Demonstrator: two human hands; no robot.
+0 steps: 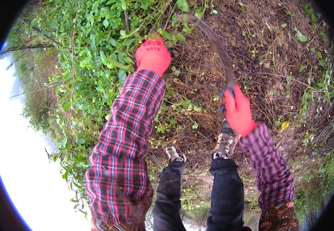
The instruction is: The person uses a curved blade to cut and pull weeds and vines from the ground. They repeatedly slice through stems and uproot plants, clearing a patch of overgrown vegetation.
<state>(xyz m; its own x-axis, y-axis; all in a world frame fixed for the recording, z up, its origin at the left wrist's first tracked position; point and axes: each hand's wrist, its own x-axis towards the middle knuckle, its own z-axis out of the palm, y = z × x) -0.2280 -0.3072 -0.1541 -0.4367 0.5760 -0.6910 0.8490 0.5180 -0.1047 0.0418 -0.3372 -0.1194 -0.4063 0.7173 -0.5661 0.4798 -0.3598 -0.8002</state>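
My left hand [153, 57], in a red work glove that bears writing, is closed around green leafy stems [144, 27] at the edge of a dense patch of low plants. Its fingers are mostly hidden beneath the back of the glove. In my right hand [238, 112], gloved in red with dark fingertips, is a sickle. The long curved blade [222, 50] arches up and leftward, slightly blurred. Its tip lies among the stems above and to the right of my left hand. My fist covers most of the sickle's handle.
Bare brown soil [196, 69] strewn with cut stems and leaves spreads to the right of the green plants [94, 52]. My shoes [224, 141] stand on it, below the sickle. Thin bare branches [73, 57] stick out of the foliage on the left.
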